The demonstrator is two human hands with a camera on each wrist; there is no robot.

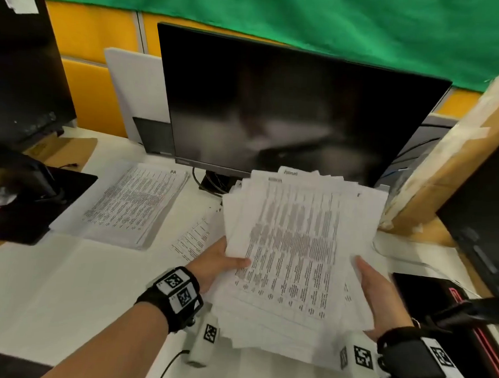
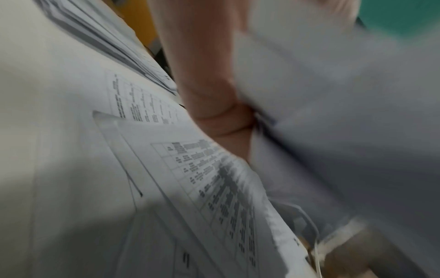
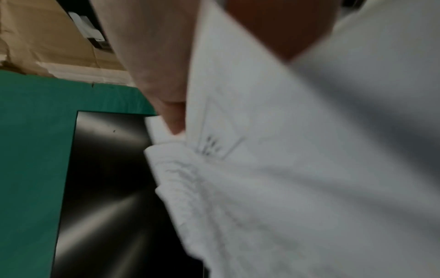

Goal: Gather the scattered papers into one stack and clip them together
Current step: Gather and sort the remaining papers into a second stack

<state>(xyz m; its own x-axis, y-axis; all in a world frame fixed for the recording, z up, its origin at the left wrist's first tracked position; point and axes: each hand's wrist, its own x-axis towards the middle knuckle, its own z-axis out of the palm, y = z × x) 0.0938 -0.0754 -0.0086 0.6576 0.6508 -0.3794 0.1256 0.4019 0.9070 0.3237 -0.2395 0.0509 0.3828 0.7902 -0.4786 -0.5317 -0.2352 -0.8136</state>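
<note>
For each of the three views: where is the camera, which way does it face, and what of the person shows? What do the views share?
Head: worn on the head, facing forward and down at the desk and monitor; shows both forearms, left hand and right hand holding the papers.
Left wrist: looks along the left hand; fingers gripping the papers, loose sheets below.
Right wrist: looks along the right hand; thumb on the papers, monitor beyond.
Shared: all three show the held papers.
</note>
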